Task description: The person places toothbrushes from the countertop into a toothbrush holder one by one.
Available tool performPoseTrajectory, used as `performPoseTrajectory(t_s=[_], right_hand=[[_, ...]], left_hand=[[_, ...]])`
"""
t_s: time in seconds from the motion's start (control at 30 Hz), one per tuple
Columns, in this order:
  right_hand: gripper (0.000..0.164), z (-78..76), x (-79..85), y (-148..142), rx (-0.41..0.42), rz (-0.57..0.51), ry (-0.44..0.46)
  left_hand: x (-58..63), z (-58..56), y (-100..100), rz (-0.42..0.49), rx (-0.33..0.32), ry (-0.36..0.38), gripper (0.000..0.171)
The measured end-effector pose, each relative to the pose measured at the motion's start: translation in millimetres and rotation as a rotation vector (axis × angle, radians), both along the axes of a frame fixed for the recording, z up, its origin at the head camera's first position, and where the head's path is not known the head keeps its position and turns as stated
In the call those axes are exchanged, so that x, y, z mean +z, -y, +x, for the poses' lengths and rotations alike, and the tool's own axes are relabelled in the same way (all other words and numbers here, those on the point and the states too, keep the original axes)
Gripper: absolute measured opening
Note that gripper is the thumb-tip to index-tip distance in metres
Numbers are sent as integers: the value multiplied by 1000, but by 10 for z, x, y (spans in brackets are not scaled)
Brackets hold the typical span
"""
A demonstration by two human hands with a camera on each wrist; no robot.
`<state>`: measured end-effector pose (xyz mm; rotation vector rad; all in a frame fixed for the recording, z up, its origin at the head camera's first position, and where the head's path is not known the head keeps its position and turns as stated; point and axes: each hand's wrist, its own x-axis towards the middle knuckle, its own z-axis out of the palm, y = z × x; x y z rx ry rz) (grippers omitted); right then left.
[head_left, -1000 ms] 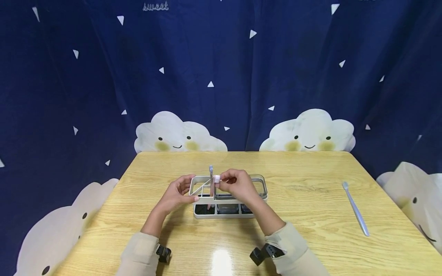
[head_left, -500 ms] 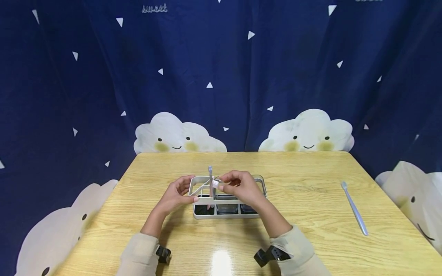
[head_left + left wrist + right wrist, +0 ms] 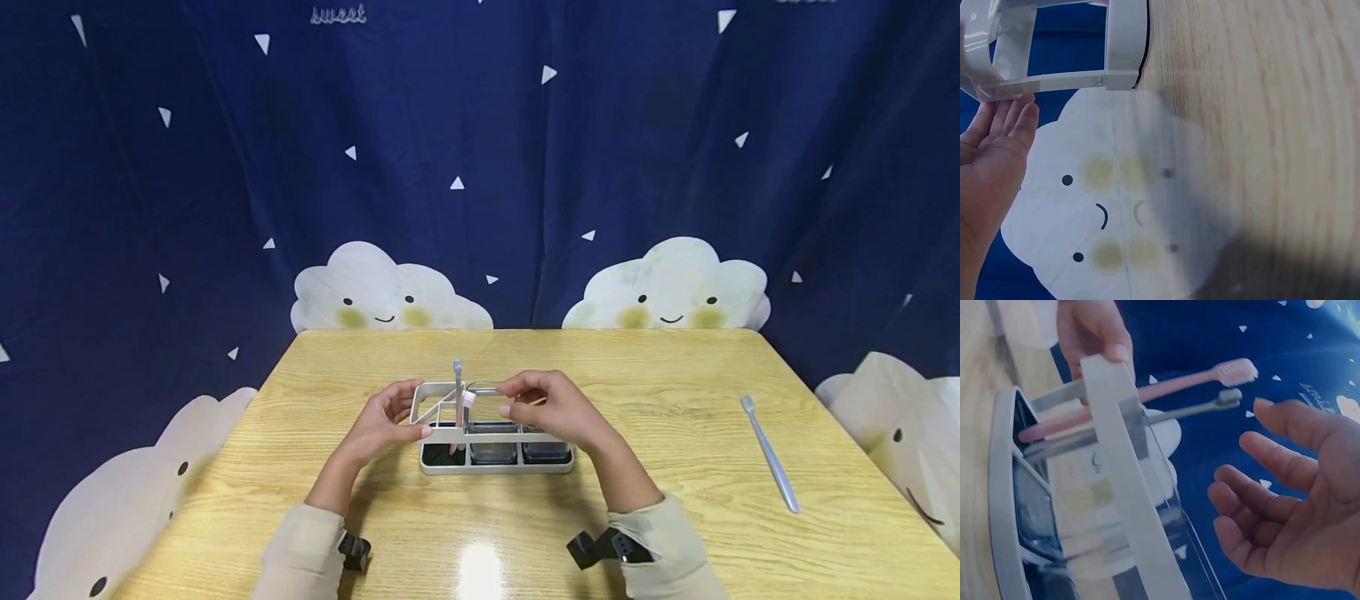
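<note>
A white toothbrush holder (image 3: 510, 437) stands on the table, with an upper frame above a dark-lined base. My left hand (image 3: 386, 425) grips its left end, thumb along the front rail and fingers behind. Two toothbrushes lean in the left part: a pink toothbrush (image 3: 1235, 372) and a grey toothbrush (image 3: 1192, 410), heads up. In the right wrist view, the pink handle's end reaches down to the base. My right hand (image 3: 558, 406) hovers over the holder's right half, fingers loosely bent and apart from both brushes, holding nothing. It hides part of the upper frame.
Clear cups sit in the holder's middle compartment (image 3: 493, 454) and right compartment (image 3: 546, 452). A light blue toothbrush (image 3: 772, 458) lies on the wooden table (image 3: 660, 367) at the right. Behind the table hangs a navy curtain (image 3: 420, 100) with cloud prints.
My right hand has let go of the pink toothbrush and drawn back to the right. The brush's head has tilted and stays by the grey one. My left hand keeps its place.
</note>
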<state>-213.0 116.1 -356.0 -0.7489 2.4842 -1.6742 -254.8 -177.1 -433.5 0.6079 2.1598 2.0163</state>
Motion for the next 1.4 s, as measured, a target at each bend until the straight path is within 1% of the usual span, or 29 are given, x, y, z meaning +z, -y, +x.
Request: performPoseTrajectory(t_s=[0.13,0.3,0.43,0.63,0.93,1.07,1.4], right_hand=[[24,-20,7,-104,17,18,-8],[28,-53,-11,-236,1,24,18],[35,-65,-21,-348,-7,12,20],[37,-72,-29,-508,-18,-15,28],[39,-86,-84,-739,-30,1,-4],[39,-80,-109,-847,-48,-4,-7],[40,-60,-172,-1098,-125,16,-5]], left_hand=[[3,0,-2,3,-3,-2,74],[1,-5,-5,-6,3,-4,73],[-2,-8,-7,-9,2,0,73],[-10,-11,-9,-8,-7,-12,72],[2,0,-12,-14,-5,-26,71],[-6,-1,-16,-4,-10,-27,71],[-14,-10,-15,-2,-15,-27,70]])
